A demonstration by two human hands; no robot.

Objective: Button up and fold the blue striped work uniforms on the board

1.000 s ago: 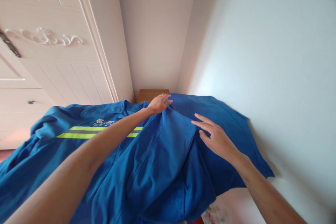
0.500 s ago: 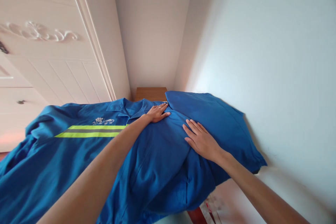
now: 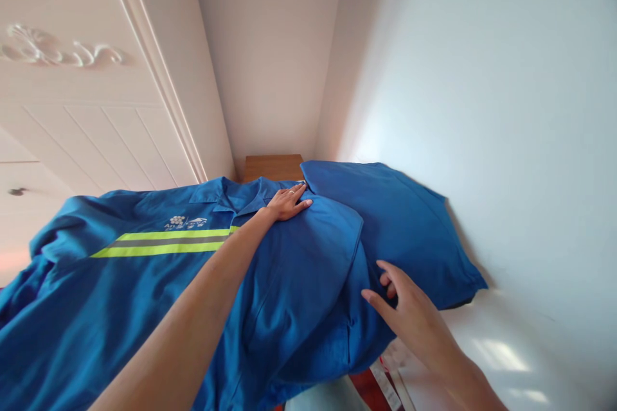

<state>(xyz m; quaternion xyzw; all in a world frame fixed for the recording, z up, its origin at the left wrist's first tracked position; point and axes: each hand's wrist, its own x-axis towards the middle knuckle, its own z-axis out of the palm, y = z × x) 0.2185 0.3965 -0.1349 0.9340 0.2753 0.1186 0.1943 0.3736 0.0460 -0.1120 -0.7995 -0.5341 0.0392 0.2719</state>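
Blue jacket (image 3: pixel 296 286) laid out beside the wall (image 3: pixel 486 103): striped half spread, wall-side half folded, bunched; likely partway, smoothing remaining. Left hand (image 3: pixel 286 204) pressed flat; right hand (image 3: pixel 412 308), nearer the wall, thumb and fingers parted.

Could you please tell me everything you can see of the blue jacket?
The blue jacket looks like matte woven cloth. It lies spread front up, rumpled, its collar at the far side. White printing sits above a yellow-and-gray chest stripe. The left hand rests flat near the collar; the right hand is by the folds on the right, contact unclear.
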